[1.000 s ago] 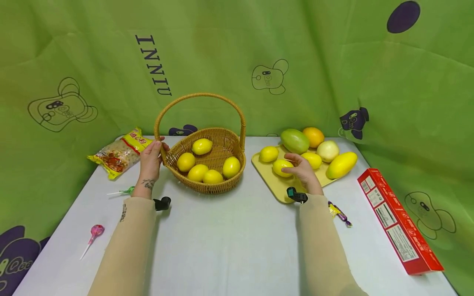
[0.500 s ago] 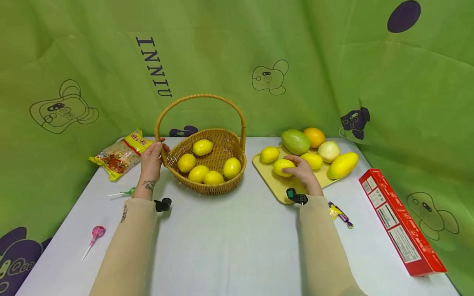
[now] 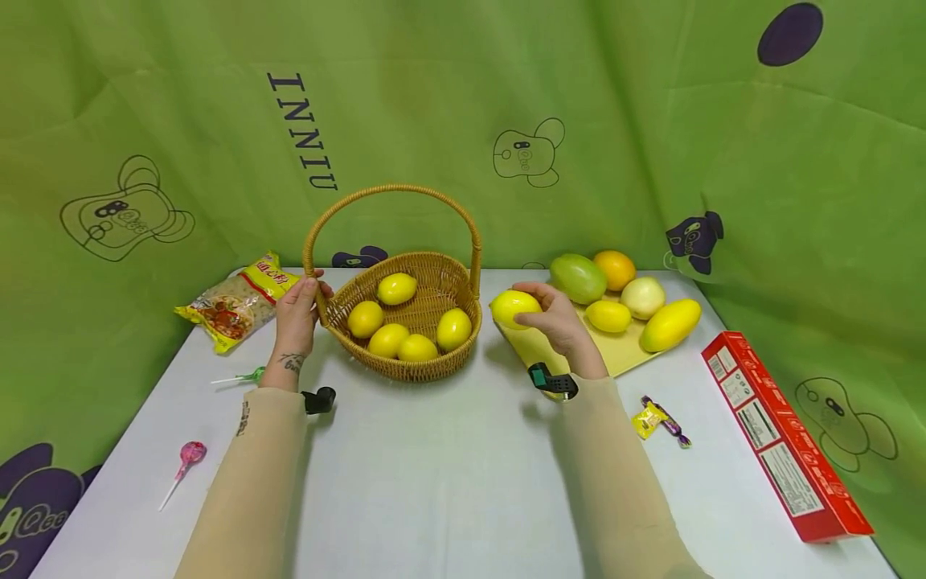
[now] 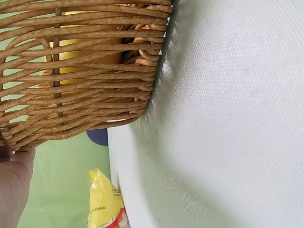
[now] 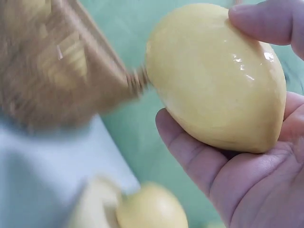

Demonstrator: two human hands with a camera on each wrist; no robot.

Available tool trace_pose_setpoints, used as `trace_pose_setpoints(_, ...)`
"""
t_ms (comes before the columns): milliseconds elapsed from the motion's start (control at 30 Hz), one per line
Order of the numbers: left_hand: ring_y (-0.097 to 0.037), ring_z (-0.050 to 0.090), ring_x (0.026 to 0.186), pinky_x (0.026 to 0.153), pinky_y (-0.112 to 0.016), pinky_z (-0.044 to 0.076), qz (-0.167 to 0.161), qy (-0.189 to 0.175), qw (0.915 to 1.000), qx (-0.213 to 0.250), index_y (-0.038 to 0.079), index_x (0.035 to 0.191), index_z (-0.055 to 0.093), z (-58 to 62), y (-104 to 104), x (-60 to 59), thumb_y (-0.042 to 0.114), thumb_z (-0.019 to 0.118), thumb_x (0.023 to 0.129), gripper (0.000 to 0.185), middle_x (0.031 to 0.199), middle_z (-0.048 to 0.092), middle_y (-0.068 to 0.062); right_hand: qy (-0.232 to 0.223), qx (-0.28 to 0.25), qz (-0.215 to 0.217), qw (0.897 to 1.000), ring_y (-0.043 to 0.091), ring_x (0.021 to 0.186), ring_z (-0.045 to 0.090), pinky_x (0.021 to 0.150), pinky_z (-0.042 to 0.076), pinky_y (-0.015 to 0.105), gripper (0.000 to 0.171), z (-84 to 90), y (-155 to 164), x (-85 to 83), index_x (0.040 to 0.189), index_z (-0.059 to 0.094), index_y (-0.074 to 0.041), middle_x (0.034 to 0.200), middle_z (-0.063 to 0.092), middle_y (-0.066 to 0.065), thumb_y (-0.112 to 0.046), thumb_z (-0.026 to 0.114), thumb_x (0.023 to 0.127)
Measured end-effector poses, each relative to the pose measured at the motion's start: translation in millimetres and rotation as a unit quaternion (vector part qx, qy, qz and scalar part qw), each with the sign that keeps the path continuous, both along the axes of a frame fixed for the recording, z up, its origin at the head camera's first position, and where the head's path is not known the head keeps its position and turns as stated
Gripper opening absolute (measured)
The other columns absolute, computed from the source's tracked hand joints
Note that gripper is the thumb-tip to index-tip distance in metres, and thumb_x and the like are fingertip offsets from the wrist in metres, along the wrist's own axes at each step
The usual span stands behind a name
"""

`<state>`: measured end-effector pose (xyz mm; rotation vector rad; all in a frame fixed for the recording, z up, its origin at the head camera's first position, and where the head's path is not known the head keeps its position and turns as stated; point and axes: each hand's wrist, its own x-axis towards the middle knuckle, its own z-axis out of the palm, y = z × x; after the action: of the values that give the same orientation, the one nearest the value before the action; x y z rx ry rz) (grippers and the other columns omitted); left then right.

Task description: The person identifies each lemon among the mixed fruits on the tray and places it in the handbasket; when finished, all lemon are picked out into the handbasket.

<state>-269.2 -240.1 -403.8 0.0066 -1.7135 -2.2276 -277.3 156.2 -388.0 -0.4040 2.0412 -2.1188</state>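
My right hand (image 3: 560, 322) grips a lemon (image 3: 515, 309) above the left part of the yellow tray (image 3: 531, 347). In the right wrist view, thumb and fingers curl round this lemon (image 5: 213, 76). A second lemon (image 5: 152, 209) shows below it there, hidden in the head view. At the left, my left hand (image 3: 295, 318) holds the wicker basket (image 3: 427, 371) at the foot of its handle, fingers partly hidden behind it. Several lemons (image 3: 396, 289) lie inside the basket. The left wrist view shows its woven wall (image 4: 85, 104) close up.
On the tray's right side are a lemon (image 3: 608, 316), a green mango (image 3: 577, 278), an orange fruit (image 3: 615, 270), a pale round fruit (image 3: 642, 297) and a long yellow fruit (image 3: 671, 325). A red box (image 3: 784, 434), wrapped candies (image 3: 661, 420), lollipops (image 3: 191, 454) and a snack bag (image 3: 235, 305) lie around.
My right hand has closed round the lemon on the tray, lifted it and carried it left toward the basket. The left hand stays at the basket handle.
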Motion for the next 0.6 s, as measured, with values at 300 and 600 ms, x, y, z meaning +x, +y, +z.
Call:
trace_pose_setpoints(300, -0.012, 0.055, 0.083, 0.072, -0.023, 0.048, 0.003, 0.005, 0.9999, -0.009, 0.018, 0.103, 0.064, 1.2, 2.3, 0.5, 0.034, 0.056, 0.091, 0.021, 0.081, 0.061, 0.000, 0.021, -0.028, 0.068, 0.997, 0.014, 0.095, 0.054, 0.079, 0.047, 0.023, 0.052, 11.3, -62.9, -0.8, 0.125, 0.044, 0.010, 0.113, 0.055, 0.004, 0.012, 0.060, 0.075)
trace_pose_setpoints(600, -0.012, 0.055, 0.083, 0.071, -0.024, 0.048, 0.007, 0.006, 0.9999, -0.010, 0.017, 0.104, 0.063, 1.5, 1.5, 1.2, 0.034, 0.056, 0.091, 0.022, 0.081, 0.061, 0.000, 0.031, 0.010, 0.104, 0.994, 0.024, 0.105, 0.053, 0.088, 0.046, 0.028, 0.051, 10.6, -103.6, -1.6, 0.125, 0.048, 0.005, 0.123, 0.054, 0.016, 0.009, 0.062, 0.077)
